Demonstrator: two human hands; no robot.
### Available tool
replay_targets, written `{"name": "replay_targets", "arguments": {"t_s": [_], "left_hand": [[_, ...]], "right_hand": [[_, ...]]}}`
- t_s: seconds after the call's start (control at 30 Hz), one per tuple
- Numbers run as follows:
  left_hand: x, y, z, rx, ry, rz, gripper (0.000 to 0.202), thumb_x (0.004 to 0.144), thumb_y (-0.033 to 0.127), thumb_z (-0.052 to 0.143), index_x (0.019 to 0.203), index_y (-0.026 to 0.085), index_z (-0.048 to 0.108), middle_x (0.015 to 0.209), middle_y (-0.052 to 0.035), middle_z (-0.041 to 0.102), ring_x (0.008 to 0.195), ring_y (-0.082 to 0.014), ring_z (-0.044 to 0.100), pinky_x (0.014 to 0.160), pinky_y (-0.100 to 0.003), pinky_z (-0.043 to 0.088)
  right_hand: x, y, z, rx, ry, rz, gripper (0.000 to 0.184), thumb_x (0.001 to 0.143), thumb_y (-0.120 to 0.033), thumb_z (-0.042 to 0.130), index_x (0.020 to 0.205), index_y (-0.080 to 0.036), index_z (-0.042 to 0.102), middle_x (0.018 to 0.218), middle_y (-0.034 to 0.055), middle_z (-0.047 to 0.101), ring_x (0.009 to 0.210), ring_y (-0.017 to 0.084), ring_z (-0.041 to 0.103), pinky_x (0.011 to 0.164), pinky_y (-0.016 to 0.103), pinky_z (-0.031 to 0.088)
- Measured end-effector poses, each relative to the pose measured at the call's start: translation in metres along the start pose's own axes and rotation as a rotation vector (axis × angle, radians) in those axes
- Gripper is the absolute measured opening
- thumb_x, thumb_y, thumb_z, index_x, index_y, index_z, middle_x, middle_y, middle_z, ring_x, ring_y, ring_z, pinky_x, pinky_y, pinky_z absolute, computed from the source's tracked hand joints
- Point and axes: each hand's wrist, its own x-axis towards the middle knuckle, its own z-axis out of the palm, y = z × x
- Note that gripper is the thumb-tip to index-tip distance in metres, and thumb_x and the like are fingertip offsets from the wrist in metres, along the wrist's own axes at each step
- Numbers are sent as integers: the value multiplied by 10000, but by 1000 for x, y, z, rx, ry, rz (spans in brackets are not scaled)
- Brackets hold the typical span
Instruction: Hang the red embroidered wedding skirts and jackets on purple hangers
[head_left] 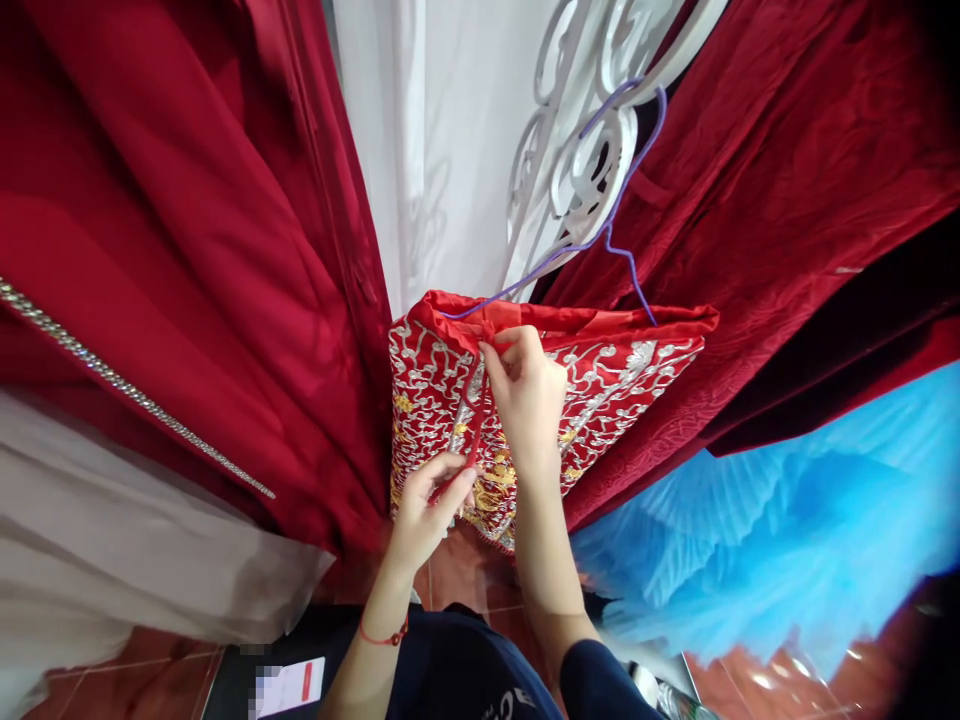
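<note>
A red skirt [600,390] with silver and gold embroidery hangs from a purple wire hanger [616,195] in front of me. At its satin waistband, my right hand [525,390] is closed, thumb and fingers pinching a thin red cord [477,430]. Lower down, my left hand [435,500] pinches the hanging part of the same cord between thumb and forefinger. The cord runs down from the waistband between the two hands. My right fingers partly hide where it meets the band.
The hanger hooks on a white scrolled metal frame [600,170]. Dark red garments [187,200] hang at left, with more red fabric [787,200] at right. Blue ruffled fabric [825,500] lies lower right, sheer white cloth [150,540] lower left. A white card [300,688] lies below.
</note>
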Motion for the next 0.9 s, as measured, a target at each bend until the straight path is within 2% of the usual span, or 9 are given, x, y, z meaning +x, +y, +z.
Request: {"name": "replay_targets", "arguments": {"t_s": [0.13,0.23,0.33,0.4,0.43,0.53,0.67,0.77,0.9], "left_hand": [[-1,1,-4,10,-3,-2,293,914,439,635,910,153,701,641,8,604,597,-98,551,567,-197,438],[-1,1,-6,13,3,0,296,917,442,632,929,156,705,654,4,608,606,-99,558,569,-197,443],[-1,1,-10,28,1,10,279,930,427,623,932,159,700,660,7,607,620,-94,562,595,-193,453],[-1,1,-12,46,-19,23,269,943,417,609,938,162,696,658,8,605,626,-93,563,603,-192,453],[-1,1,-12,54,-34,32,268,947,414,603,940,162,695,658,8,605,626,-94,564,602,-192,452],[-2,3,-13,72,-67,54,272,952,412,595,942,159,695,651,8,605,607,-93,556,590,-195,448],[-2,5,-10,99,-91,51,282,955,419,586,938,158,694,643,11,605,601,-95,556,594,-198,447],[-3,5,-8,114,-95,39,290,963,423,569,939,162,694,642,12,601,610,-100,564,606,-203,450],[-3,5,-9,101,-76,33,300,964,433,566,955,161,694,647,11,595,607,-102,556,609,-208,454]], "right_hand": [[-8,-1,-9,-177,-177,-49,181,962,-255,523,870,-210,672,568,-33,558,511,110,480,555,253,286],[-18,-1,-20,-80,-244,-102,184,953,-241,517,882,-211,684,571,-35,558,506,106,484,547,245,305],[-32,8,-26,205,-4,-35,190,973,-293,506,977,-207,676,678,-22,622,564,102,536,592,232,400],[-39,21,-22,278,184,98,190,966,-311,514,953,-198,666,713,-12,632,595,108,545,605,240,421],[-42,28,-17,289,205,165,192,958,-317,522,926,-194,666,700,-13,622,589,110,532,592,243,413],[-45,48,3,445,-59,255,195,917,-337,565,948,-191,691,635,-36,565,550,106,468,549,241,389],[-46,52,23,826,-461,158,394,868,-368,609,1227,-209,634,732,-33,584,620,113,502,581,235,447],[-50,46,27,896,-517,144,344,885,-408,605,1144,-194,675,765,-16,618,620,109,502,587,236,455],[-59,52,23,713,-367,191,289,937,-408,565,1018,-173,712,749,-8,630,621,105,507,619,240,445]]}}
